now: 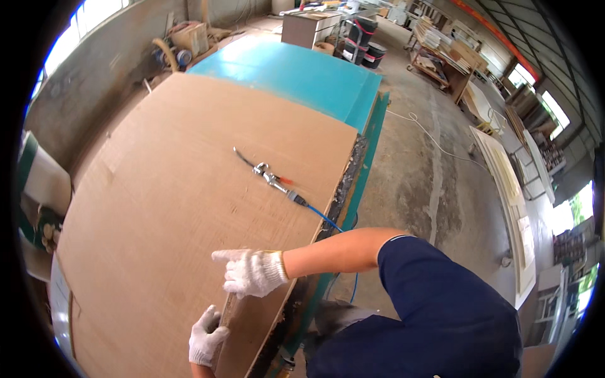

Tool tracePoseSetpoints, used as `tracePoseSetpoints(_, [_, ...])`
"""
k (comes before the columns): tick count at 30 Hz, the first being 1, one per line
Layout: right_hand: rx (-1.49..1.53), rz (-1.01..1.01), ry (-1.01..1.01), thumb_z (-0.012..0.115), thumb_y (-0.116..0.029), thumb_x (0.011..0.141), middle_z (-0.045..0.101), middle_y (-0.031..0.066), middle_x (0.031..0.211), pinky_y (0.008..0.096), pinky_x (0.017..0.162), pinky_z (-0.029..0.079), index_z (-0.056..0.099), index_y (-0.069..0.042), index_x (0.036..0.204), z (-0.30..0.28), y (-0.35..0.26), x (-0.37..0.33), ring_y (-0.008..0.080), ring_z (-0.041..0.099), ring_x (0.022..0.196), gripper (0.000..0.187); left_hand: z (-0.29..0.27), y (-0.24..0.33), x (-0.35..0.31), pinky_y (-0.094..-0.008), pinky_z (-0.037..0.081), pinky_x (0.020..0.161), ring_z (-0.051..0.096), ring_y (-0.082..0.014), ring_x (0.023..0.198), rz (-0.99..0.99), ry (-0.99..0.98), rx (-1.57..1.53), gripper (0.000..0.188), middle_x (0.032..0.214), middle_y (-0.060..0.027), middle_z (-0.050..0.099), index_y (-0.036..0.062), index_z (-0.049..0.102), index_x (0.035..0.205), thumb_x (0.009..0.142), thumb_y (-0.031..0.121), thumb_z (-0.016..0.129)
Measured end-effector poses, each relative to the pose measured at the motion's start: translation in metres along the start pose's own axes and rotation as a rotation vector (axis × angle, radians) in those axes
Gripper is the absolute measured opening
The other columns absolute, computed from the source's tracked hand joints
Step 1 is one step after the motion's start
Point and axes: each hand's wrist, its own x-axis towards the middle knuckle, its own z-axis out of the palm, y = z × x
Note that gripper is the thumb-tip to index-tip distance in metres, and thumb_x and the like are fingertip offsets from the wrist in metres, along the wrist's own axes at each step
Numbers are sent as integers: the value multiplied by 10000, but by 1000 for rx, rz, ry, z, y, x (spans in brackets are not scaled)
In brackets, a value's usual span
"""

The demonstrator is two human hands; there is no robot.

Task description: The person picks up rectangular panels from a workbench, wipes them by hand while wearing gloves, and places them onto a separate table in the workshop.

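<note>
A large brown wooden sheet (145,195) lies in front of me. At its near right, a narrower brown board (255,324) shows a raised left edge. My right hand (252,272), in a white knit glove, is curled over the far corner of that narrower board, with one digit stretched leftward. My left hand (207,339), gloved likewise, rests beside the board's left edge; its thumb reaches the edge and a gap shows between thumb and fingers. Beyond my right hand, a metal air blow gun (272,181) with a thin curved nozzle lies on the sheet, joined to a blue hose (321,216).
A turquoise panel (290,75) extends beyond the sheet, and dark, rough stacked edges (345,183) run along the right side. Black buckets (360,38) stand behind. Long pale boards (504,183) lie along the right, and a white cable (435,145) crosses the concrete floor.
</note>
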Motion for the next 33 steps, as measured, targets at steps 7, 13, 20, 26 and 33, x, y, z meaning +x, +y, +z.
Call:
tracePoseSetpoints(7, [-69, 219, -285, 670, -302, 843, 764, 47, 785, 439, 745, 543, 752, -182, 778, 16, 52, 20, 264, 753, 822, 159, -29, 6, -7, -333, 551, 845, 690, -194, 913, -6, 131, 390, 567, 1030, -116, 738, -73, 643, 1343, 864, 218, 727])
tracePoseSetpoints(13, [-105, 301, -535, 574, -205, 878, 782, 86, 891, 461, 695, 598, 765, -206, 843, 36, 92, 66, 305, 765, 855, 195, -61, -64, -44, -460, 493, 1062, 626, -383, 1224, 54, 443, 692, 693, 1335, -245, 650, -21, 569, 1438, 886, 359, 744])
tracePoseSetpoints(20, [-327, 460, -113, 715, -299, 918, 548, 240, 1510, 490, 1279, 279, 576, -4, 1437, 42, 82, -6, 402, 423, 1485, 613, -86, -170, -81, -517, 252, 1267, 365, -403, 1514, -35, 741, 984, 842, 1607, -243, 433, 21, 395, 1595, 942, 483, 659])
tracePoseSetpoints(26, [-102, 469, -173, 739, -424, 846, 555, 321, 1405, 546, 1288, 211, 576, 73, 1304, 100, -22, 78, 468, 455, 1418, 695, -76, -186, -96, -503, 198, 1301, 331, -376, 1551, -125, 867, 981, 808, 1650, -204, 405, 32, 401, 1599, 976, 510, 587])
tracePoseSetpoints(33, [334, 211, -357, 599, -471, 968, 360, 257, 1655, 464, 1331, 132, 391, 42, 1574, 192, -140, 165, 391, 255, 1586, 820, -74, -187, -94, -490, 196, 1304, 336, -354, 1553, -125, 868, 945, 768, 1649, -201, 411, 31, 417, 1591, 977, 452, 607])
